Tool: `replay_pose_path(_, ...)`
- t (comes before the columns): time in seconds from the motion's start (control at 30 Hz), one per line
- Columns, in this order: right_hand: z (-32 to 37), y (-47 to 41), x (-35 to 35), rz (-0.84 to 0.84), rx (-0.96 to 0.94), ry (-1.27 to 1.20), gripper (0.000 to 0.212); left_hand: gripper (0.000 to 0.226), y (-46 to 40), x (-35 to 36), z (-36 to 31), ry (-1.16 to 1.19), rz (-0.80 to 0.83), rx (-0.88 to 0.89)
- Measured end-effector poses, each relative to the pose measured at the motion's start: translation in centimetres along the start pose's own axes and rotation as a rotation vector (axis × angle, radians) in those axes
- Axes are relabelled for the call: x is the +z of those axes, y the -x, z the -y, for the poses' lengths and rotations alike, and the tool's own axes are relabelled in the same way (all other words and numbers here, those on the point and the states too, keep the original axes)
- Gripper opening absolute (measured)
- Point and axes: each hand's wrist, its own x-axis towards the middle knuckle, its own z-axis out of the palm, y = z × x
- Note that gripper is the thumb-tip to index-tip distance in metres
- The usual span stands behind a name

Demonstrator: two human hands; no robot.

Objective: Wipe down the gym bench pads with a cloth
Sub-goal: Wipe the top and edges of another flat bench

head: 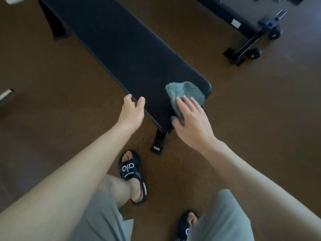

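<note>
A long black bench pad (125, 47) runs from the top left down to the middle of the head view. A crumpled grey cloth (185, 92) lies on the pad's near right corner. My right hand (190, 120) presses on the cloth's near part with fingers laid flat over it. My left hand (132, 111) grips the pad's near left edge, thumb on top and fingers curled under the rim.
The bench's black foot (159, 142) stands on the brown floor just beyond my sandalled feet (132, 173). A second black bench frame with wheels (251, 37) stands at the top right. A metal bar end (6, 94) shows at the left edge.
</note>
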Motion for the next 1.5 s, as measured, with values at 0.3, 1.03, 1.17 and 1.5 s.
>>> replay_pose_path(0.3,-3.2,-7.1,10.2,-0.240,-0.173,0.253,0.058,0.058,-11.1,8.2,3.0,0.468,-0.359,-0.057)
replay_pose_path(1.03,-7.1,-12.5,6.1,-0.227,0.034,0.224,0.053,0.036,-11.0,10.3,2.9,0.593,-0.649,-0.003)
replay_pose_path(1.17,-4.3,-5.6,10.3,-0.225,-0.132,0.244,0.053,0.039,-11.2,10.4,2.9,0.581,-0.673,0.005)
replay_pose_path(1.5,-10.1,-13.7,3.9,-0.199,0.082,0.208,0.052,0.038,-10.9,10.3,2.7,0.569,-0.678,-0.018)
